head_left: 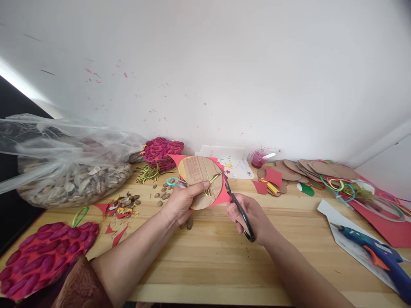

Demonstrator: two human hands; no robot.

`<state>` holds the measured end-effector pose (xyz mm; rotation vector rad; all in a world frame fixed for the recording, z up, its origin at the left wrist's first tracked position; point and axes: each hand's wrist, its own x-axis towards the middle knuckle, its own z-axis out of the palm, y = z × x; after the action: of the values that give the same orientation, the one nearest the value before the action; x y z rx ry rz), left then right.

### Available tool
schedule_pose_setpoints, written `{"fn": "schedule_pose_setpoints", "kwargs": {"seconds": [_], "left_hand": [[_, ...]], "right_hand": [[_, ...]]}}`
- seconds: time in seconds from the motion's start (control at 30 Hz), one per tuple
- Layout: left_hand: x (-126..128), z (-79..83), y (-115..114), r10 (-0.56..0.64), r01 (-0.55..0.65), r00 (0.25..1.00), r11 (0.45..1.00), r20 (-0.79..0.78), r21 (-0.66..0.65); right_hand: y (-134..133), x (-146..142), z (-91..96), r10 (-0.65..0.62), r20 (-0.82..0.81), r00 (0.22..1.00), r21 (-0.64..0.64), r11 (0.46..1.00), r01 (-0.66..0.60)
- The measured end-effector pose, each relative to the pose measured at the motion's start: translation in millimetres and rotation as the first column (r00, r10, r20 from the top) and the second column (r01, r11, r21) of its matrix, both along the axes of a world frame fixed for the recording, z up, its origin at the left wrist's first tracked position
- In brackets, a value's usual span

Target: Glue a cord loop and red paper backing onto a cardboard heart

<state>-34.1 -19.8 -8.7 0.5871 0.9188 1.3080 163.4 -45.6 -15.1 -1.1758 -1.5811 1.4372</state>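
My left hand [183, 200] grips a round cardboard disc [197, 171], its thumb pressed on the face. Red paper [175, 159] lies behind the disc and sticks out past its edge on several sides. A gold tassel [210, 186] lies across the disc near my thumb, and a turquoise cord loop [176, 182] comes out at the left. My right hand [248, 214] is closed round black-handled scissors [239, 206]. Their blades point up at the disc's right edge, against the red paper. How far the blades are apart I cannot make out.
Left are a clear bag of shells [73, 179], a magenta-covered round piece [48, 252] and red scraps [118, 236]. Behind stand similar magenta pieces [163, 149] and a cup of magenta paint [257, 159]. Right are cardboard discs [321, 168] and a blue glue gun [369, 244] on white card.
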Motion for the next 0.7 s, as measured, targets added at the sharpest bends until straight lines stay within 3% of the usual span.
{"fn": "schedule_pose_setpoints", "kwargs": {"seconds": [0.47,0.7], "left_hand": [[1.0,4.3,-3.0,-0.028,0.028,0.999,0.998,0.016,0.049],[2.7,9.6,-4.5,-0.015,0.014,1.0,1.0,0.024,0.027]], "right_hand": [[-2.4,-6.0,-1.2,-0.041,-0.038,0.998,-0.052,0.998,0.039],[-2.7,-5.1,-2.9,-0.058,-0.028,0.998,-0.019,0.998,0.057]]}}
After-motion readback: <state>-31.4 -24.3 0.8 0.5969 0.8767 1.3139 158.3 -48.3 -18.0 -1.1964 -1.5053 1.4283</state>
